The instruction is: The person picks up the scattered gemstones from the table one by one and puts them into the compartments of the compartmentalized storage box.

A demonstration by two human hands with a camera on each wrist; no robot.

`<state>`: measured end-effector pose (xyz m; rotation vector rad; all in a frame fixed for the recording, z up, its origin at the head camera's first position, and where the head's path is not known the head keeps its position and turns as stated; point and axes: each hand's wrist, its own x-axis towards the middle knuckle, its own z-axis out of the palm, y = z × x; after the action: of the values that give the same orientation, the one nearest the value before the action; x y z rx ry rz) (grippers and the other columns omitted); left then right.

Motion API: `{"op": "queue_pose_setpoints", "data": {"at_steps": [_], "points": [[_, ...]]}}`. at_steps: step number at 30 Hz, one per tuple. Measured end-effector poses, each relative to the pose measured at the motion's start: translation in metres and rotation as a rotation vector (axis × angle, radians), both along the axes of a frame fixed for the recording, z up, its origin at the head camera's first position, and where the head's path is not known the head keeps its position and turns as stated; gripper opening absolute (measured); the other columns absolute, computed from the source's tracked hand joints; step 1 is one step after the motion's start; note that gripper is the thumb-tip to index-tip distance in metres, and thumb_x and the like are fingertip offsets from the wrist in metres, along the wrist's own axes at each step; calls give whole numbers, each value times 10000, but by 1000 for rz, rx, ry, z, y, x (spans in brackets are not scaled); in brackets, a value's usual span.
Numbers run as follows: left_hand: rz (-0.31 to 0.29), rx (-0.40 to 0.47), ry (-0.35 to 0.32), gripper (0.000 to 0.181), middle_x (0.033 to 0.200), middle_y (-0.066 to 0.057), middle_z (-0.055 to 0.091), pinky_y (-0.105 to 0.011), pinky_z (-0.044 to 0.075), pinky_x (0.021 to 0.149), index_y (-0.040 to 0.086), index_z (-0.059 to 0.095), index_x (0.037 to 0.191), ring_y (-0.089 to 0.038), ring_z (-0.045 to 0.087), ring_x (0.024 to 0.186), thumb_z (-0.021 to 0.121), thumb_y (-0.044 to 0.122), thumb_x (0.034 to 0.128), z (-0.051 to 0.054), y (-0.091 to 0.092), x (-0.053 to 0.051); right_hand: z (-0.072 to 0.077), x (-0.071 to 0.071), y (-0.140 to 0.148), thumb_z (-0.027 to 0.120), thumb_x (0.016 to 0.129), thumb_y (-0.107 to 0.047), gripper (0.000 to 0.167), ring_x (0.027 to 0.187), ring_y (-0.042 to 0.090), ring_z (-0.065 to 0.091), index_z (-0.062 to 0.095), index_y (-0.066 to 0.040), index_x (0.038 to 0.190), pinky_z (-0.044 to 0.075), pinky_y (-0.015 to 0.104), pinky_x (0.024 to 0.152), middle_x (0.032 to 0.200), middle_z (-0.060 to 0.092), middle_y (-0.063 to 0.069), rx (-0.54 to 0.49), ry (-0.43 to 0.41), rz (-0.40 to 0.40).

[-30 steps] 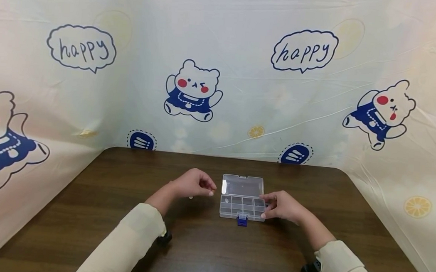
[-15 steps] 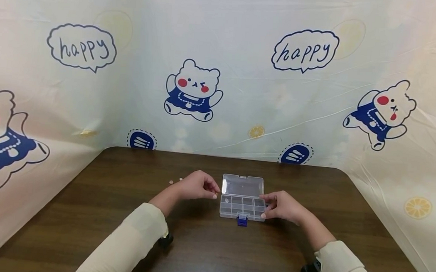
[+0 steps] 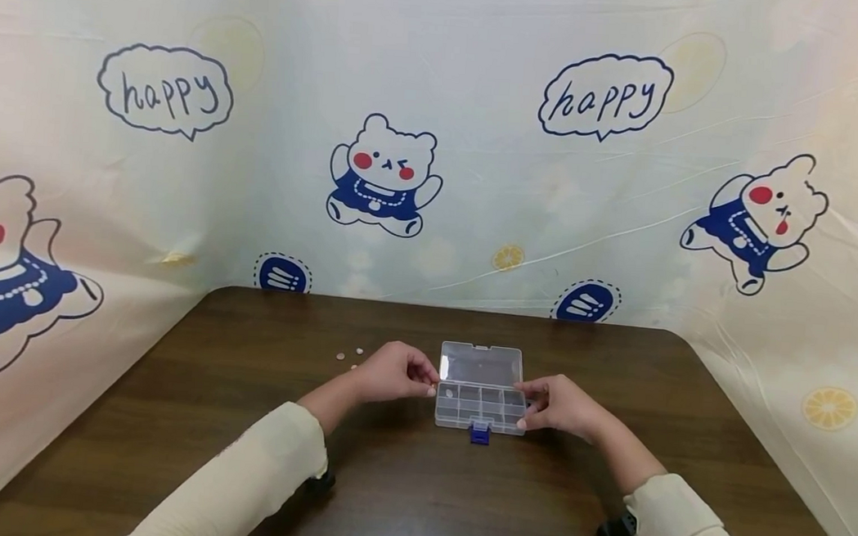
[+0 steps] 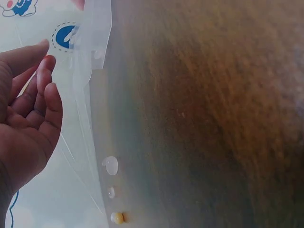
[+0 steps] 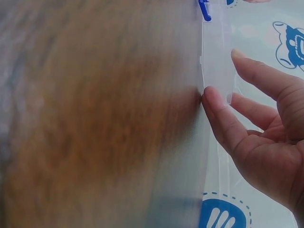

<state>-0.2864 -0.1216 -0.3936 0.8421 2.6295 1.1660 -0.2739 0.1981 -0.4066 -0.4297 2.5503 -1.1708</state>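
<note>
A clear divided box [image 3: 481,406] lies on the table with its lid [image 3: 480,365] raised at the back and a blue latch [image 3: 479,434] at the front. One small pale piece [image 3: 449,393] is in its back left compartment. At the box's left edge is my left hand [image 3: 396,373], thumb and forefinger pinched on something tiny, mostly hidden. In the left wrist view that hand [image 4: 28,118] has its fingertips close together beside the box. My right hand [image 3: 564,406] grips the box's right end; the right wrist view shows its fingers [image 5: 221,111] against the clear plastic.
Small pale pieces [image 3: 340,356] lie on the brown table [image 3: 247,347] behind and left of my left hand; the left wrist view shows a yellowish one [image 4: 117,218] among them. A printed cloth [image 3: 481,140] hangs behind the table.
My left hand has moved right and slightly nearer, up to the box's left edge, uncovering small pieces on the table. The right hand keeps its grip. The head view has shifted slightly.
</note>
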Motion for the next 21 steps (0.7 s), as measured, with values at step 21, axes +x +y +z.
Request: {"op": "queue_pose_setpoints", "data": {"at_steps": [21], "points": [[-36,34,28,59,765,74,687,-255,520,654,94,755,864,-97,602,686,782,67,819,-3,9,10,0,1,1,861,730,-115,652,785,179,612,591,22,1308,544,313,726,1165,631,144,5,12,3]]}}
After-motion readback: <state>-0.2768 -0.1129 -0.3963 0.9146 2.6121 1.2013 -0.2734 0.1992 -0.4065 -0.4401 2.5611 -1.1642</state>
